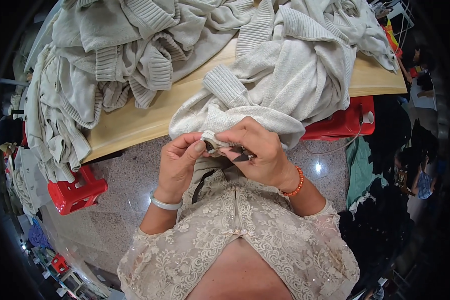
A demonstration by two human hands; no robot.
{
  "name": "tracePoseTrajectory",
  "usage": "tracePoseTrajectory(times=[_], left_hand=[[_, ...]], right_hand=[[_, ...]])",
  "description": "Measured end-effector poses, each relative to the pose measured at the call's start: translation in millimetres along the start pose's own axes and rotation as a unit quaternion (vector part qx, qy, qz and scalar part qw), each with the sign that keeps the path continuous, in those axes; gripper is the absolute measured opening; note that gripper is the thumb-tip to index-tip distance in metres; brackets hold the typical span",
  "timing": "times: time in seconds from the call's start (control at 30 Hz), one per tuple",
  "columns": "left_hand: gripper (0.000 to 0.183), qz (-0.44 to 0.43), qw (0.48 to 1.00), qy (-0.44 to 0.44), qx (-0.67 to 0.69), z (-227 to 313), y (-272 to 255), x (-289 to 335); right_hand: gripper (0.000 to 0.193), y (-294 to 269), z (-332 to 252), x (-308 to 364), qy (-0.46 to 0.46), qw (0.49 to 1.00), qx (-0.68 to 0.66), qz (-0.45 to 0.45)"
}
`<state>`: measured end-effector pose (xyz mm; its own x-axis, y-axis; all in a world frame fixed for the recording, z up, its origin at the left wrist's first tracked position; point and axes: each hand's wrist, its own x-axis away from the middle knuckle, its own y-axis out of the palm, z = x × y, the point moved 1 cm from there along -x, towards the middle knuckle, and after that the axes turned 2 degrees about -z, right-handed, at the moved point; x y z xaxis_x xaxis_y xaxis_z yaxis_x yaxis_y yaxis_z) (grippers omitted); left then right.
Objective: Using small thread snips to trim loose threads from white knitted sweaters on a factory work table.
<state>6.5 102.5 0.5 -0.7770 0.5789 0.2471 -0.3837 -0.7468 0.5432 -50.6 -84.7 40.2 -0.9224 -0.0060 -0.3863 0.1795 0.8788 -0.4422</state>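
A cream knitted sweater [280, 75] hangs over the near table edge toward me. My left hand [179, 159] is closed, thumb and forefinger pinching a small piece of the knit with a dark round piece, seemingly a button [208, 145], showing at the fingertips. My right hand [259, 150] meets it from the other side, its fingertips on the same bit of knit. In its curled fingers is a small pair of thread snips [244, 156] with dark pointed blades. The fingers hide most of the snips, and I cannot tell whether the blades touch the knit.
More cream ribbed sweaters [120, 45] are heaped on the wooden table [130, 129]. One red plastic stool [77, 191] stands at the left, another red stool [342, 122] under the table's right side, with a cable near it. Dark garments [380, 235] and green cloth [359, 167] lie at right.
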Motion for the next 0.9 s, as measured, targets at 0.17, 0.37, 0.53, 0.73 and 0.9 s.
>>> tracePoseTrajectory(times=[0.17, 0.37, 0.53, 0.73, 0.9], left_hand=[[0.026, -0.039, 0.999, -0.006, -0.014, 0.5, 0.2, -1.0], [0.029, -0.081, 0.994, 0.013, -0.069, 4.6, 2.8, -4.6], [0.032, -0.12, 0.99, -0.037, 0.064, -14.0, -6.7, -8.0], [0.036, -0.14, 0.98, -0.046, 0.137, -24.3, -1.2, -13.3], [0.041, -0.154, 0.974, -0.036, 0.163, -27.2, 7.4, -16.4]], right_hand=[[0.026, -4.4, 4.6, -1.3, 0.005, 0.999, -0.048, 0.009], [0.025, -7.3, 7.5, -4.1, 0.015, 0.997, -0.072, 0.007], [0.039, -14.6, 11.9, -5.4, 0.254, 0.938, -0.216, -0.098], [0.051, -19.5, 11.5, 0.4, 0.182, 0.968, -0.151, -0.088], [0.052, -28.7, 0.1, 4.5, 0.194, 0.969, -0.126, -0.086]])
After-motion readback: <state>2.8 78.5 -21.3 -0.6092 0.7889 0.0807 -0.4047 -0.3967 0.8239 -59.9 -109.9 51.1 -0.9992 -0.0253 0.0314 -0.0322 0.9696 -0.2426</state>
